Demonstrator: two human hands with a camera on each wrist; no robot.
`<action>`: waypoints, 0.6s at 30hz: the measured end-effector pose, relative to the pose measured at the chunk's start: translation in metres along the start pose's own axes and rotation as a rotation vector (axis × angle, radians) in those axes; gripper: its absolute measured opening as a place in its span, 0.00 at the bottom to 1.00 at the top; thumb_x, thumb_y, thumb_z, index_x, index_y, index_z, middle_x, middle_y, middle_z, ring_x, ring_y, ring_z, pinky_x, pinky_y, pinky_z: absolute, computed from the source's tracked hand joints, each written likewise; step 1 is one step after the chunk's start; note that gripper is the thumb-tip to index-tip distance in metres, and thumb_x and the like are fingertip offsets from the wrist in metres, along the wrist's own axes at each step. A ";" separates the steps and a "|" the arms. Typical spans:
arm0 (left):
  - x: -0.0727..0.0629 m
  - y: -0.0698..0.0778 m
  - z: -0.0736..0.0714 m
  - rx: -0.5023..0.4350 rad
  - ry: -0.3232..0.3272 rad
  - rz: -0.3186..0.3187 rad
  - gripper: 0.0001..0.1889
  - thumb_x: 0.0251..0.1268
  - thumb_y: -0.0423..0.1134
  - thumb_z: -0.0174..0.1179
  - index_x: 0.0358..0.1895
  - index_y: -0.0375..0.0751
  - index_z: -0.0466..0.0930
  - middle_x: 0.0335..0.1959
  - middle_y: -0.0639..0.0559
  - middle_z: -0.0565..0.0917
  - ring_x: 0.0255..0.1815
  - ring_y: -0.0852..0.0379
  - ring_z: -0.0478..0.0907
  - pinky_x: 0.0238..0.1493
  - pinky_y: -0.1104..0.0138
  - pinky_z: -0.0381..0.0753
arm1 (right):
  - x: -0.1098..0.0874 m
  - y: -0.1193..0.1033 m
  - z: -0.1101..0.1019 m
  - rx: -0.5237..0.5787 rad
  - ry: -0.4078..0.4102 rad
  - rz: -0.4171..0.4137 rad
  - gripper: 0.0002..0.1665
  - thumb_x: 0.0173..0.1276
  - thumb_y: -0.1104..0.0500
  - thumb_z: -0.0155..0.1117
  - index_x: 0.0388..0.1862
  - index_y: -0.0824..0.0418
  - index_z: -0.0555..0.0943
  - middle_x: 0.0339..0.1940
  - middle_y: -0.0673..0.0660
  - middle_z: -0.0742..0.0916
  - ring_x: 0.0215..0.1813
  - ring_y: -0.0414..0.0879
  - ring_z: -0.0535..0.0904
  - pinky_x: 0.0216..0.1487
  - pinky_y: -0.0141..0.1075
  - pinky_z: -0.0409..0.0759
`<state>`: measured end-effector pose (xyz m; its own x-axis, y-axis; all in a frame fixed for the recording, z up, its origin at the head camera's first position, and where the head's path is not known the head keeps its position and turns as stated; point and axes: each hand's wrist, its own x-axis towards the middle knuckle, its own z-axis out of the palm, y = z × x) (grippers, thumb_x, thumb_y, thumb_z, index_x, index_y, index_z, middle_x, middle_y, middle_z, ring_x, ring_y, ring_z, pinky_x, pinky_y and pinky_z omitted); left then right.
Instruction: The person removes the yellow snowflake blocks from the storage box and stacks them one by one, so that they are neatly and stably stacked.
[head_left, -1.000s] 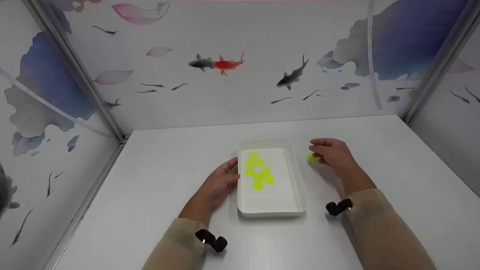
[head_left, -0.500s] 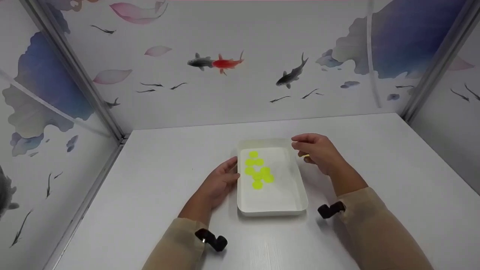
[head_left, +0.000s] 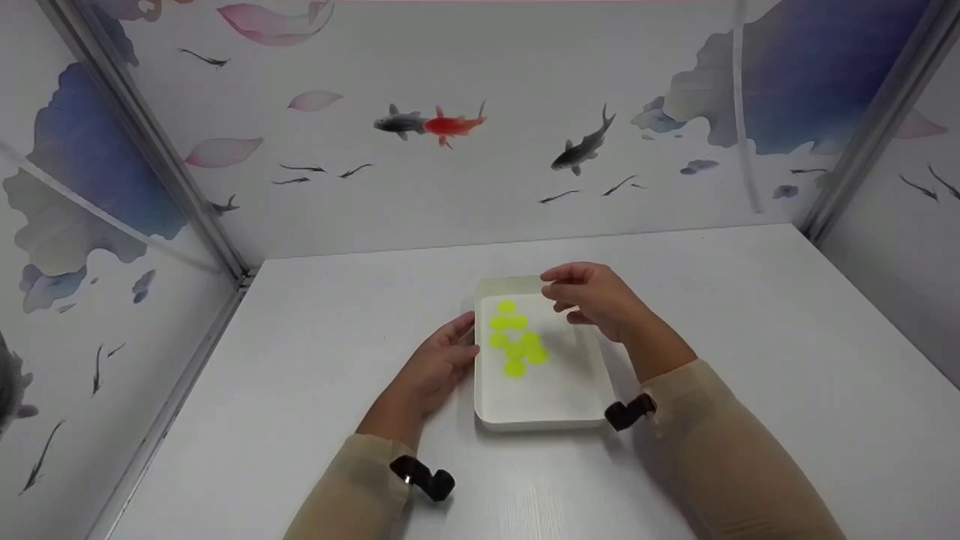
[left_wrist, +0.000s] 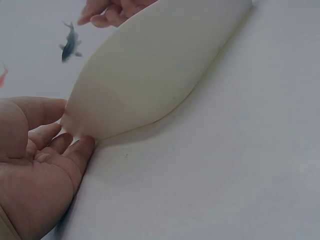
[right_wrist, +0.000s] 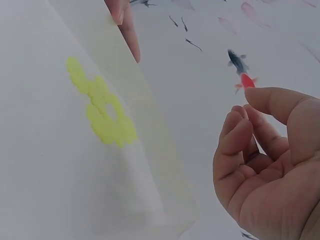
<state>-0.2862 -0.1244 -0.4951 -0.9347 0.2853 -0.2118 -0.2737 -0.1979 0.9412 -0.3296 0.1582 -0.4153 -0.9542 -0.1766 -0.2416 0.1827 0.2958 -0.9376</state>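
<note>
Flat yellow discs (head_left: 514, 367), several of them, lie in a loose cluster on the left half of a shallow white tray (head_left: 555, 397). My left hand (head_left: 442, 367) is at the tray's left side, its fingertips touching the outer wall; in the left wrist view those fingers (left_wrist: 80, 150) meet the tray's end. Over the tray's right rear part hangs my right hand (head_left: 596, 300), palm down with bent fingers. The right wrist view shows its thumb and fingers (right_wrist: 235, 132) close together with no yellow showing; I cannot tell whether a disc is hidden between them.
The tray stands on a white table (head_left: 337, 360). Behind it rises a white wall panel (head_left: 450, 202) painted with fish and petals, and metal posts (head_left: 172, 172) mark the corners. A small black camera sits on each cuff.
My right hand has moved left from beside the tray to above it. A yellow disc showed at its fingers earlier and is now out of sight. The left hand keeps its place.
</note>
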 end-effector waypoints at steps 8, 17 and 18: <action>0.000 0.001 0.000 0.003 0.015 -0.011 0.39 0.75 0.26 0.58 0.86 0.46 0.59 0.89 0.52 0.60 0.90 0.52 0.54 0.88 0.56 0.61 | 0.019 -0.006 0.015 -0.045 -0.058 0.023 0.20 0.74 0.51 0.74 0.63 0.48 0.85 0.60 0.54 0.88 0.64 0.58 0.83 0.66 0.45 0.86; 0.001 0.001 0.001 0.007 0.019 -0.018 0.39 0.75 0.26 0.57 0.86 0.47 0.58 0.89 0.53 0.60 0.90 0.52 0.55 0.88 0.56 0.62 | 0.036 -0.005 0.022 -0.127 -0.115 0.068 0.29 0.72 0.52 0.75 0.70 0.53 0.81 0.59 0.54 0.88 0.64 0.55 0.85 0.67 0.44 0.86; 0.001 0.001 0.001 0.004 0.021 -0.021 0.39 0.75 0.26 0.57 0.86 0.47 0.59 0.89 0.53 0.60 0.90 0.53 0.55 0.88 0.56 0.62 | 0.037 -0.005 0.022 -0.136 -0.122 0.067 0.29 0.72 0.52 0.75 0.70 0.53 0.81 0.59 0.54 0.88 0.63 0.54 0.85 0.67 0.44 0.86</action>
<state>-0.2872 -0.1234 -0.4939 -0.9333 0.2698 -0.2369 -0.2924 -0.1880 0.9377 -0.3607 0.1298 -0.4254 -0.9037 -0.2620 -0.3387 0.2032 0.4338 -0.8778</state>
